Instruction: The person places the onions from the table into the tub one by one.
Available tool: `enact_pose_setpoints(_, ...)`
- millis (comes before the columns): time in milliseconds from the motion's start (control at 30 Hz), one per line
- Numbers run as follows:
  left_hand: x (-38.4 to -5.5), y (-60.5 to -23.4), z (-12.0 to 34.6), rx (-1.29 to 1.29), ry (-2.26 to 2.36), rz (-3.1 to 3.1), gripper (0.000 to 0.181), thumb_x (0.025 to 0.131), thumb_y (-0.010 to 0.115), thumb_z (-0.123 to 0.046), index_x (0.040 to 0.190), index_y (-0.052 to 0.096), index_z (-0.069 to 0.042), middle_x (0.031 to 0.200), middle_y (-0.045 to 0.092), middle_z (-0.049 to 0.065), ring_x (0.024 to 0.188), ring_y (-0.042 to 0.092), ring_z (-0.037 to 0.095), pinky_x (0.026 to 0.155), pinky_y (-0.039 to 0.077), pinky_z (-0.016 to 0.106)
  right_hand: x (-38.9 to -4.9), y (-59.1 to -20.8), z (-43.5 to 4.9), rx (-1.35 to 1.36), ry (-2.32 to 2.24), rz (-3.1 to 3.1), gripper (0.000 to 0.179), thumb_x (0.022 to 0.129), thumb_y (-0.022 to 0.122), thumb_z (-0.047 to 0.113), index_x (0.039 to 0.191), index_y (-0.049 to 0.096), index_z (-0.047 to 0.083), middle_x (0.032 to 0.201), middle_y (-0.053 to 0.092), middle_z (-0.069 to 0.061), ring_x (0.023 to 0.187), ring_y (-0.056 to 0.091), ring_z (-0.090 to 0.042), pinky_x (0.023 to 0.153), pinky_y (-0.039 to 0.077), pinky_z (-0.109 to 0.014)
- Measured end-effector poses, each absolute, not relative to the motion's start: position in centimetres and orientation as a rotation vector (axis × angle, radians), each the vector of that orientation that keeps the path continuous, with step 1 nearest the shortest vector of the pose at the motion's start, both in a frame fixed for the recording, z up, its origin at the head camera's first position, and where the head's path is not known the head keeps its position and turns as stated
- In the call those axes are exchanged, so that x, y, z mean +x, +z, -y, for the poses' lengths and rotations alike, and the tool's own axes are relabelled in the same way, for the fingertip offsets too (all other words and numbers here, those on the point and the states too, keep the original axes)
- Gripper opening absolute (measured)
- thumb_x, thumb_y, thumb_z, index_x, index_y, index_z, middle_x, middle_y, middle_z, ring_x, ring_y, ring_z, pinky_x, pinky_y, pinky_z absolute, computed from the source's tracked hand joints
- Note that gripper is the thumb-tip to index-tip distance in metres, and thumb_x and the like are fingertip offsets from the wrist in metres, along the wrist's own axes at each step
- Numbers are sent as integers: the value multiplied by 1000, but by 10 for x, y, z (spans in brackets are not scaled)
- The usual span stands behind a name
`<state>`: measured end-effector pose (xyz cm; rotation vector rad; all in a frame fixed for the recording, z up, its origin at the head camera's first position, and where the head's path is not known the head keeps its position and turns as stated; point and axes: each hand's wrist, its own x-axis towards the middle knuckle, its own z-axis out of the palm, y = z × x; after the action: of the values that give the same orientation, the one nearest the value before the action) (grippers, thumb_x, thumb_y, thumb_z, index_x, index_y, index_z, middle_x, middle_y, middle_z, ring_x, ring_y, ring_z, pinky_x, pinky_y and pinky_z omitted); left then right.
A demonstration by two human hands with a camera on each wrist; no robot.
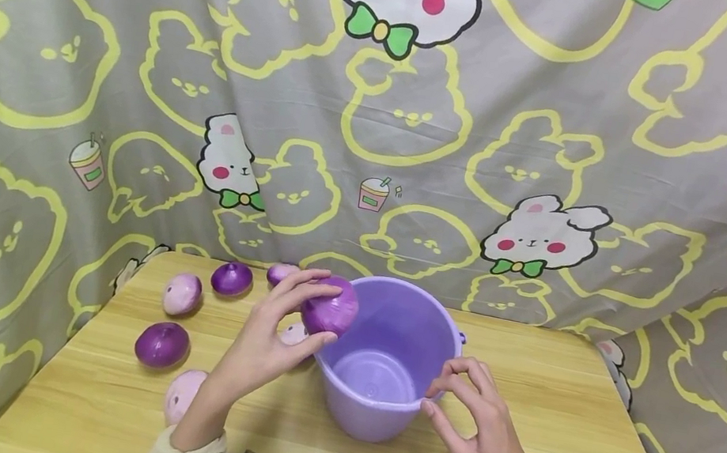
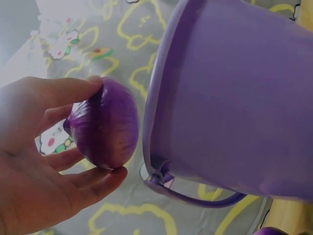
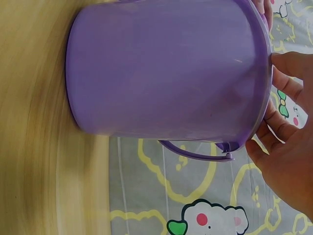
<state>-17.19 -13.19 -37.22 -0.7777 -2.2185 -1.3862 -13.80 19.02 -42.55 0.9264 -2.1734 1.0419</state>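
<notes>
My left hand (image 1: 275,340) grips a purple onion (image 1: 331,308) between thumb and fingers, at the left rim of a light purple bucket (image 1: 367,419). In the left wrist view, that same onion (image 2: 107,125) sits beside the bucket rim, its pointed tip toward the palm. My right hand (image 1: 484,431) pinches the bucket's near right rim with thumb and fingertips. The bucket stands upright on the wooden table, and its inside bottom shows in the head view. The right wrist view shows the right fingers (image 3: 279,128) on the rim.
Several onions lie left of the bucket, among them a dark purple onion (image 1: 162,344) and a pale onion (image 1: 182,295). One pale onion (image 1: 184,393) is partly behind the left forearm. A patterned grey curtain (image 1: 396,248) surrounds the wooden table (image 1: 534,415). The bucket's handle (image 3: 195,155) hangs down.
</notes>
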Motion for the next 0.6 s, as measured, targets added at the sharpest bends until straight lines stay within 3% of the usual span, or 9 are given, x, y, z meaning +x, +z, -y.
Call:
enact_pose_setpoints(267, -174, -372, 125, -796, -1409, 2211, 48, 87, 85, -17, 132, 69, -20, 148, 53, 5, 128, 57, 21, 98, 55, 35, -138, -425, -190, 935, 1041, 2164, 33, 81, 82, 4, 102, 69, 26, 113, 59, 6, 112, 51, -18, 104, 37, -23)
enact_pose_setpoints(600, -176, -372, 117, -837, -1375, 2214, 47, 87, 84, -22, 132, 69, -24, 148, 53, -4, 137, 49, 19, 111, 44, 43, -139, -425, -189, 951, 1035, 2149, 32, 82, 81, 4, 101, 70, 26, 110, 59, 6, 111, 51, -18, 103, 37, -24)
